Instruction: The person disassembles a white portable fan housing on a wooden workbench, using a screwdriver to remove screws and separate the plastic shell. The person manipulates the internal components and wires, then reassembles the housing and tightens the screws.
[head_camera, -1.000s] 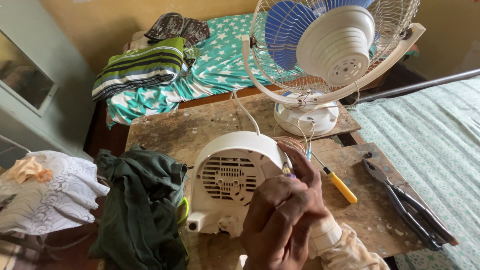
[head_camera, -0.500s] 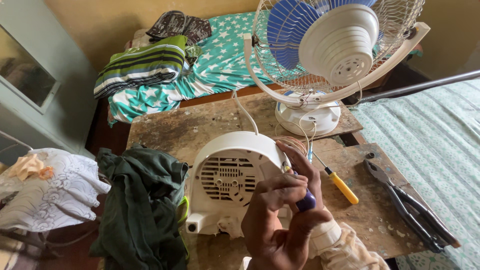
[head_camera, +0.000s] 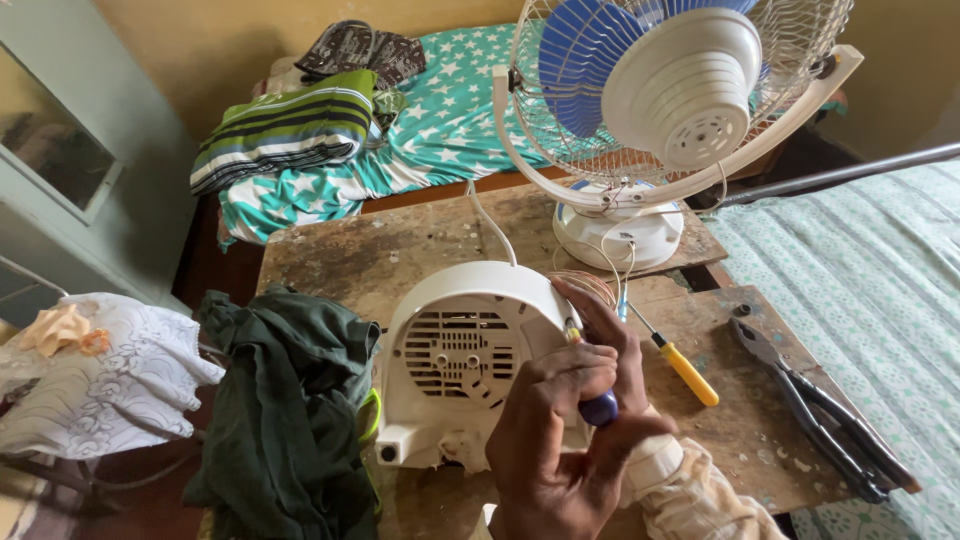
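While the right hand (head_camera: 575, 420), fingers closed round a blue-handled screwdriver (head_camera: 597, 405), works at the white motor housing (head_camera: 465, 365), the left hand is unseen; next likely needs steady tip seating.

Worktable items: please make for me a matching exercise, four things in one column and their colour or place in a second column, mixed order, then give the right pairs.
Things:
1. pliers
2. fan blades
3. loose screwdriver
4. dark green cloth

Descriptions:
A. blue, behind a wire guard
B. heaped at the left edge of the table
C. yellow handle, lying flat on the wood
D. dark handles, near the right edge of the table

Pairs: 1-D, 2-A, 3-C, 4-B
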